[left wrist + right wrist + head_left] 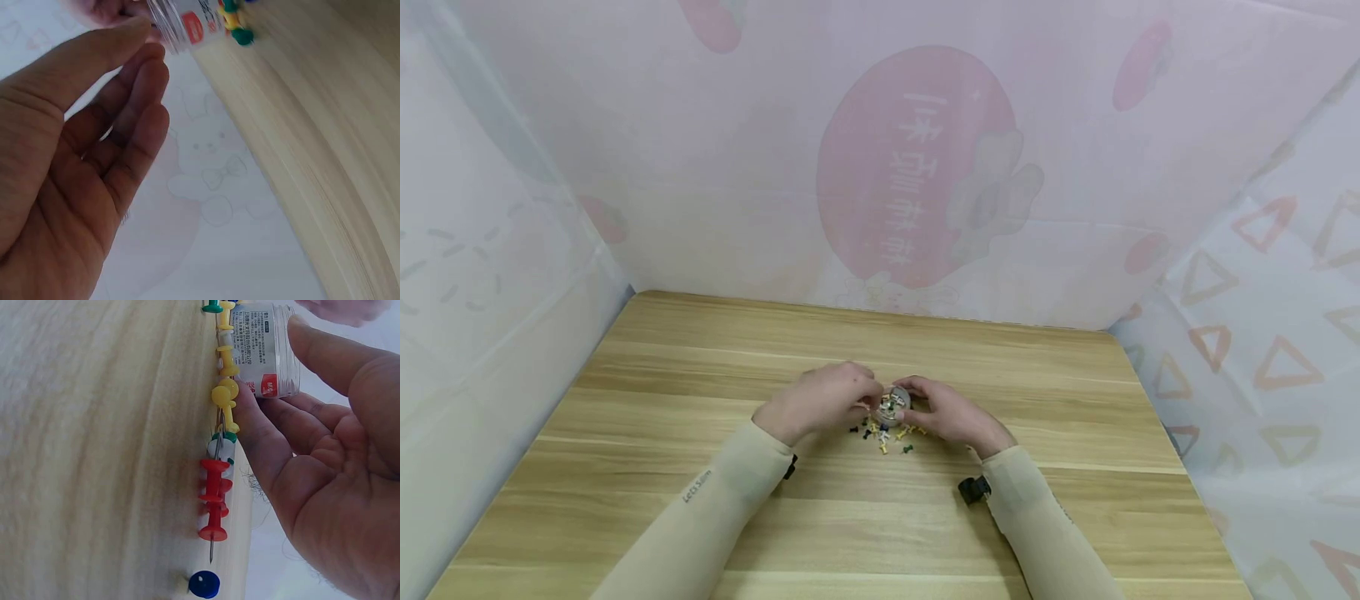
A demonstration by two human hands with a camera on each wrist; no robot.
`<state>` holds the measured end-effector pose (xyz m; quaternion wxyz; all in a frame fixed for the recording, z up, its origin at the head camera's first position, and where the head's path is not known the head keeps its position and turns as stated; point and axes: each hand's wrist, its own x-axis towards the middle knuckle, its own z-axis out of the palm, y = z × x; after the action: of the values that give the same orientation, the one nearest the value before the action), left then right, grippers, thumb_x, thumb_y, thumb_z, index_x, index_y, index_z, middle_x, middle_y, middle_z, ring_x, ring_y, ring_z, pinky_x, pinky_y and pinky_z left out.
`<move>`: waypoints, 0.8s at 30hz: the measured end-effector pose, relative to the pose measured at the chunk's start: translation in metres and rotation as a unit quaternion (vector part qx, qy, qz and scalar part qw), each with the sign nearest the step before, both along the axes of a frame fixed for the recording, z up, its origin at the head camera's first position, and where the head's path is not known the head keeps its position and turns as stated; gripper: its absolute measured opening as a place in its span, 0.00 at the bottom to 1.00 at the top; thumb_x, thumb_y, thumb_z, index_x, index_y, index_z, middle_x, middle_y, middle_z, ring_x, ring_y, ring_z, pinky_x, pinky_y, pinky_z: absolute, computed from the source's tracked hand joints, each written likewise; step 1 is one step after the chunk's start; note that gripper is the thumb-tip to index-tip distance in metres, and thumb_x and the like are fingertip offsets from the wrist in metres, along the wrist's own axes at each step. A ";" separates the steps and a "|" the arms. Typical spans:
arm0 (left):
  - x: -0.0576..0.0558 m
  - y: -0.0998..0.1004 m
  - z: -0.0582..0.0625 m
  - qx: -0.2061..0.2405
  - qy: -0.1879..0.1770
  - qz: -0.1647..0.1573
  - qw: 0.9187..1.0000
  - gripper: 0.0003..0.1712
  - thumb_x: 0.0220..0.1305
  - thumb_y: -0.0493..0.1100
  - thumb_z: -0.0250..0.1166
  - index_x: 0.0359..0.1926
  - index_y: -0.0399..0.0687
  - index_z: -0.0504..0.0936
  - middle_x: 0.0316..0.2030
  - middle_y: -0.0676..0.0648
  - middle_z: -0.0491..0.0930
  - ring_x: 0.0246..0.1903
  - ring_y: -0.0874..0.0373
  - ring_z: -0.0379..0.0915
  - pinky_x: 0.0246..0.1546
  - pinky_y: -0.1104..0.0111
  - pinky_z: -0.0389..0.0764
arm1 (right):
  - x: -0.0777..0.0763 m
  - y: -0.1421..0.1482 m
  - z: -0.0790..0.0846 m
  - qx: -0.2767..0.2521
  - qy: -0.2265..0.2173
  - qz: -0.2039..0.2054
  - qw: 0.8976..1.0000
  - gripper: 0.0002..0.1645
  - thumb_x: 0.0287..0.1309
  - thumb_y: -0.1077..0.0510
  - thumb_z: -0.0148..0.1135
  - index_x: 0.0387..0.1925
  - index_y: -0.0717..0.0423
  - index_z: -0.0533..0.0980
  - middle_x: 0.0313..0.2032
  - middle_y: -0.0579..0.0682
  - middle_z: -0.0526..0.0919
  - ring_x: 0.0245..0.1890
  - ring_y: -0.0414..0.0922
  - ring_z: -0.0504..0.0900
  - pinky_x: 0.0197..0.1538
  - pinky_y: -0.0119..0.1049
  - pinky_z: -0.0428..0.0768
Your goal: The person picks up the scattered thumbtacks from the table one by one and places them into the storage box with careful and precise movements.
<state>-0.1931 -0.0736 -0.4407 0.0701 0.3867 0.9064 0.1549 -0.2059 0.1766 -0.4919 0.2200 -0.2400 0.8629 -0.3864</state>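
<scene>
A small clear plastic jar [256, 353] with a printed label stands on the table, and push pins show inside it in the head view. My right hand [953, 413] holds the jar from the right, thumb on one side and fingers round the other. On the left, my left hand [823, 400] is at the jar's rim with its fingers loosely bent; no pin shows between thumb and fingers. Loose push pins [883, 448] in several colours lie in front of the jar. Red push pins [214, 515] and a blue push pin [204, 584] appear close up in the right wrist view.
The wood-grain table [880, 533] stretches out around the hands. Printed pale cloth walls [760, 167] rise at its back and both sides. A black wrist strap piece [974, 490] sits by the right sleeve.
</scene>
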 end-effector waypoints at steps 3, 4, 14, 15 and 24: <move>-0.001 -0.005 -0.002 -0.016 -0.003 -0.006 1.000 0.09 0.62 0.35 0.71 0.39 0.55 0.90 0.36 0.58 0.83 0.34 0.67 0.75 0.38 0.71 0.80 | 0.000 0.000 -0.001 0.000 0.001 0.000 1.000 0.34 0.70 0.52 0.65 0.73 0.53 0.68 0.67 0.51 0.77 0.64 0.45 0.76 0.68 0.46 0.71; -0.001 -0.007 -0.003 -0.020 -0.006 -0.008 1.000 0.10 0.62 0.34 0.71 0.39 0.55 0.90 0.36 0.59 0.84 0.34 0.67 0.75 0.39 0.70 0.80 | 0.000 0.000 -0.001 0.001 0.002 0.000 1.000 0.34 0.70 0.52 0.65 0.73 0.52 0.68 0.67 0.50 0.77 0.64 0.45 0.76 0.69 0.46 0.71; -0.002 -0.012 -0.010 -0.058 -0.058 -0.015 0.997 0.10 0.63 0.34 0.72 0.31 0.57 0.89 0.32 0.57 0.84 0.31 0.65 0.74 0.34 0.68 0.79 | 0.001 -0.001 -0.003 -0.001 0.006 -0.002 1.000 0.34 0.70 0.52 0.66 0.73 0.53 0.68 0.67 0.50 0.77 0.66 0.45 0.74 0.70 0.46 0.70; -0.002 -0.011 -0.011 -0.058 -0.060 -0.015 0.996 0.09 0.63 0.35 0.72 0.31 0.57 0.89 0.32 0.57 0.84 0.31 0.65 0.74 0.34 0.68 0.79 | 0.001 -0.001 -0.002 -0.001 0.006 -0.002 1.000 0.34 0.70 0.52 0.66 0.73 0.53 0.68 0.67 0.50 0.77 0.66 0.45 0.74 0.70 0.46 0.70; 0.001 -0.009 -0.019 -0.045 -0.058 -0.025 0.997 0.11 0.60 0.33 0.73 0.29 0.56 0.87 0.28 0.59 0.81 0.29 0.64 0.73 0.32 0.69 0.77 | 0.002 -0.002 -0.002 -0.005 0.001 -0.001 1.000 0.34 0.70 0.52 0.65 0.73 0.53 0.68 0.66 0.50 0.78 0.65 0.43 0.75 0.69 0.46 0.71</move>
<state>-0.1916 -0.0829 -0.4599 0.1435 0.3965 0.8968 0.1341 -0.2042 0.1750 -0.4935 0.2178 -0.2403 0.8616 -0.3904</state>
